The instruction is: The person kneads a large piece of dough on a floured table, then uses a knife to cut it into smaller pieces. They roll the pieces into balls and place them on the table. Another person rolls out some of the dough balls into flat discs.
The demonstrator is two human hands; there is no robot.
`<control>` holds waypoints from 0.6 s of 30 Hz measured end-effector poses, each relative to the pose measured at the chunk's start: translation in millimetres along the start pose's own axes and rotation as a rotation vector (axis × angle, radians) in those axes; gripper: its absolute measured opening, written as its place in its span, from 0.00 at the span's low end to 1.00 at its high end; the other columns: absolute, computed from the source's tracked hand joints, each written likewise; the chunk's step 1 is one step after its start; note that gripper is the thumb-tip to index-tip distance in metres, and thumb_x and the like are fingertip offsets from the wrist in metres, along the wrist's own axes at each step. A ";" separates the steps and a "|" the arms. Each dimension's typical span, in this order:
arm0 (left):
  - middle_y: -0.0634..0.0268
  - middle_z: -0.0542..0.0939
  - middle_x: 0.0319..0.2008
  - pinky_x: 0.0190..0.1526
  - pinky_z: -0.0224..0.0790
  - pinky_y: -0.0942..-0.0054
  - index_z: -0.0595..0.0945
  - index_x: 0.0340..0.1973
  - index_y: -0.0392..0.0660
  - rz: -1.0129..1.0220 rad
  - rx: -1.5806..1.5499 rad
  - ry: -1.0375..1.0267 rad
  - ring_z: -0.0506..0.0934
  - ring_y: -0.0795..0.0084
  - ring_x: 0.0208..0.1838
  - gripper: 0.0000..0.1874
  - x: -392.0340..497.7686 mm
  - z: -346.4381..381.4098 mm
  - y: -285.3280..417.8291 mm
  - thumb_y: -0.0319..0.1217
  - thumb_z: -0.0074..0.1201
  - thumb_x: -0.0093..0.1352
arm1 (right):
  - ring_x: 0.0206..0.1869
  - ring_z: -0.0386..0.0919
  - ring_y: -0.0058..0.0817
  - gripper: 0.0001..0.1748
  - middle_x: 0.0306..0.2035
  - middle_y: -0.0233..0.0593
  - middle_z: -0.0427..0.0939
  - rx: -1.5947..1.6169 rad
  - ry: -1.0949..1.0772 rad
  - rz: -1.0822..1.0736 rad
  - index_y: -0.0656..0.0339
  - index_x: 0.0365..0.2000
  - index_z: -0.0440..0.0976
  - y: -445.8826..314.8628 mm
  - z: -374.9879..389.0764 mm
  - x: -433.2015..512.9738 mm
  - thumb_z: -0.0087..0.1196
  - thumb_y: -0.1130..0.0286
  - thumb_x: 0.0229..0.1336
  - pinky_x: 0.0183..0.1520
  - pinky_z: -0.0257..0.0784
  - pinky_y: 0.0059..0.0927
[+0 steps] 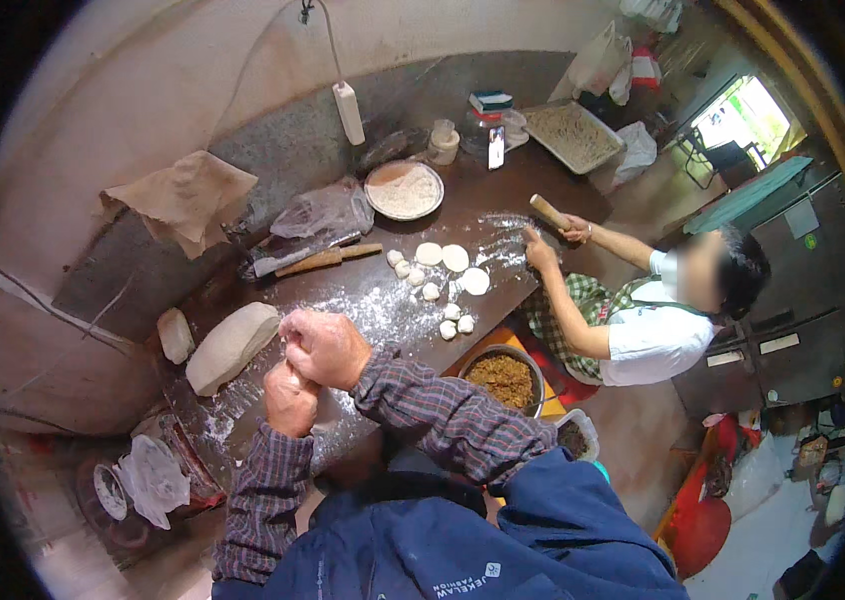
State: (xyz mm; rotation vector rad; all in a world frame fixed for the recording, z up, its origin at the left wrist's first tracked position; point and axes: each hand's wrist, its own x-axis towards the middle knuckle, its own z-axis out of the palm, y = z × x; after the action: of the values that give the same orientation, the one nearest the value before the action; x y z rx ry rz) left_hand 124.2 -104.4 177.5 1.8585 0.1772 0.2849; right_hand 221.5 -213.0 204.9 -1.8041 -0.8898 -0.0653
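My right hand (329,349) is curled just above my left hand (290,399), and the two touch over the floured table (385,304). Their fingers face away from me, so anything between them is hidden. A pale patch, perhaps dough, shows beside my left wrist. Close to my right hand's knuckles lies a large loaf-shaped mass of dough (233,349). A smaller dough piece (176,335) sits left of it. Further right are several small dough balls (431,291) and three flattened dough rounds (455,258). A wooden rolling pin (329,259) rests behind the flour.
At right, a co-worker (655,322) holds a wooden roller (550,212) over the table. A bowl of flour (404,192) stands at the back, near a metal tray (575,137) and a phone (496,148). A bowl of brown filling (505,379) sits by the front edge.
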 end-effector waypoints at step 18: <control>0.64 0.75 0.28 0.37 0.68 0.70 0.74 0.26 0.41 -0.357 0.337 0.347 0.73 0.72 0.31 0.17 -53.4 8.0 -107.6 0.26 0.72 0.59 | 0.51 0.74 0.54 0.21 0.43 0.57 0.77 -0.597 0.169 0.718 0.68 0.48 0.79 285.6 -62.3 -157.2 0.65 0.66 0.57 0.56 0.70 0.48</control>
State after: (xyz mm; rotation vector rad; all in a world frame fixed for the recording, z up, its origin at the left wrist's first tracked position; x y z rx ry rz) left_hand 77.7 -93.6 67.0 2.0509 0.8291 0.3410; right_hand 300.7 -391.5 -63.4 -2.5355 -0.0502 -0.0227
